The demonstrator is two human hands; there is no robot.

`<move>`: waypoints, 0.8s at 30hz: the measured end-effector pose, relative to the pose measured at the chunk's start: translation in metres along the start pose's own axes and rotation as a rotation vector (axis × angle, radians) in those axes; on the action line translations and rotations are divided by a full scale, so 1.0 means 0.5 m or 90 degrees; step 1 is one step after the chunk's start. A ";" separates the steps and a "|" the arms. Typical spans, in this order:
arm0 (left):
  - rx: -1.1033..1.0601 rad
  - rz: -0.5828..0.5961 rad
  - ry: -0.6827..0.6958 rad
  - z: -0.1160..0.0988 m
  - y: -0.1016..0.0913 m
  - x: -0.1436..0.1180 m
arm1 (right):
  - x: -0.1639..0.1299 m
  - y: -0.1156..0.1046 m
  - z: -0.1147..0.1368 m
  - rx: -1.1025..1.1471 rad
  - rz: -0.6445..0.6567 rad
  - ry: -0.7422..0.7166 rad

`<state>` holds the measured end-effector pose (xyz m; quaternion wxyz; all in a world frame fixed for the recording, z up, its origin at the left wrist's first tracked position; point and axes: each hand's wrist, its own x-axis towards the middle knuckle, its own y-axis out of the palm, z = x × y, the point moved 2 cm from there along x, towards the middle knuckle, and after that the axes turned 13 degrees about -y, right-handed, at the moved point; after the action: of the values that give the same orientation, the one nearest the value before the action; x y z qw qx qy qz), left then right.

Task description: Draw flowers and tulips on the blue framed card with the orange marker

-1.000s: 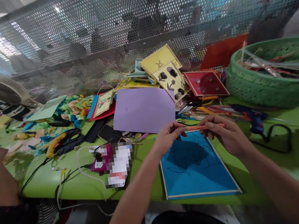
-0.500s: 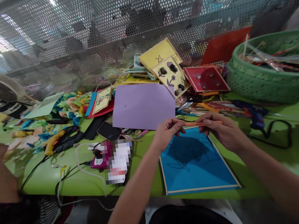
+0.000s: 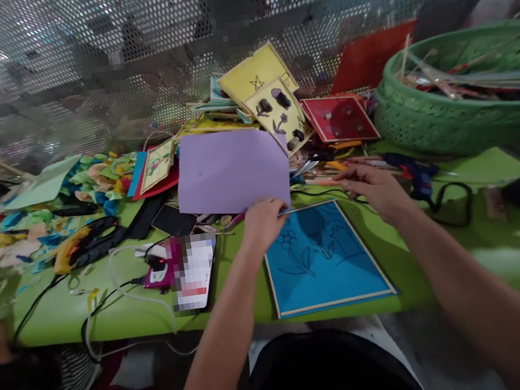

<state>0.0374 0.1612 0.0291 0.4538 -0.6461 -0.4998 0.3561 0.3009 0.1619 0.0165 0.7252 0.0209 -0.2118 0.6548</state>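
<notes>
**Hands over the blue card**

At 12 o'clock of the blue card point(image 3: 322, 257), the left hand point(image 3: 261, 222) is resting, fingers curled, on the purple sheet's point(image 3: 232, 170) near edge. Right hand point(image 3: 375, 188) is hovering half-open at 1 o'clock beside scattered sticks point(image 3: 335, 179), nearer them; whether it is gripping 1 is unclear.

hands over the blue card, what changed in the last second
The two hands have parted and gone down to the table. The left hand now rests at the near edge of the lilac sheet; the right hand reaches into the clutter of sticks beyond the blue card. The orange stick they held between them is no longer clearly visible. The card, now unshaded, and the green basket stayed put.
</notes>
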 end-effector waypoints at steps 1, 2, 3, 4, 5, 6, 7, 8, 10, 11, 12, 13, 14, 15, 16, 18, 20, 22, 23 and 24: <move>0.028 -0.003 -0.001 0.000 0.001 0.000 | 0.000 0.003 -0.003 -0.004 0.013 0.002; 0.052 -0.009 -0.004 0.000 0.002 0.000 | -0.001 0.006 -0.005 -0.009 0.024 0.004; 0.070 -0.015 -0.007 0.000 0.004 0.001 | -0.001 0.009 -0.007 -0.015 0.034 0.006; 0.082 -0.019 -0.013 0.001 0.004 0.001 | -0.001 0.011 -0.010 -0.024 0.042 0.009; 0.090 -0.021 -0.017 0.003 0.005 0.002 | -0.001 0.012 -0.013 -0.034 0.050 0.012; 0.091 -0.022 -0.022 0.004 0.006 0.002 | -0.001 0.013 -0.016 -0.046 0.058 0.012; 0.089 -0.022 -0.024 0.005 0.007 0.002 | -0.001 0.013 -0.020 -0.059 0.067 0.010; 0.084 -0.022 -0.024 0.007 0.009 0.003 | -0.001 0.012 -0.025 -0.076 0.073 0.003; 0.072 -0.022 -0.018 0.009 0.011 0.004 | -0.002 0.010 -0.032 -0.129 0.078 -0.025; 0.067 -0.022 -0.015 0.010 0.012 0.004 | -0.002 0.009 -0.035 -0.165 0.076 -0.046; 0.064 -0.021 -0.011 0.011 0.014 0.005 | -0.003 0.008 -0.036 -0.203 0.073 -0.067; 0.061 -0.020 -0.009 0.012 0.015 0.006 | -0.004 0.008 -0.037 -0.238 0.071 -0.088; 0.058 -0.019 -0.007 0.013 0.016 0.006 | -0.005 0.008 -0.037 -0.267 0.071 -0.106; 0.055 -0.020 -0.005 0.013 0.017 0.007 | -0.007 0.009 -0.035 -0.288 0.074 -0.120; 0.052 -0.020 -0.005 0.014 0.017 0.007 | -0.008 0.010 -0.032 -0.303 0.080 -0.130; 0.046 -0.017 -0.004 0.014 0.018 0.007 | -0.010 0.013 -0.024 -0.323 0.094 -0.146; 0.039 -0.014 -0.006 0.013 0.017 0.006 | -0.012 0.014 -0.015 -0.339 0.108 -0.160; 0.028 -0.011 -0.014 0.012 0.014 0.005 | -0.014 0.015 -0.008 -0.351 0.119 -0.173; 0.019 -0.010 -0.020 0.012 0.012 0.005 | -0.014 0.016 -0.006 -0.357 0.122 -0.179; 0.006 -0.005 -0.027 0.011 0.009 0.005 | -0.014 0.016 -0.005 -0.362 0.122 -0.185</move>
<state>0.0342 0.1644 0.0229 0.4478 -0.6342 -0.5101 0.3703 0.2938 0.1570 0.0098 0.5991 -0.1095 -0.4883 0.6250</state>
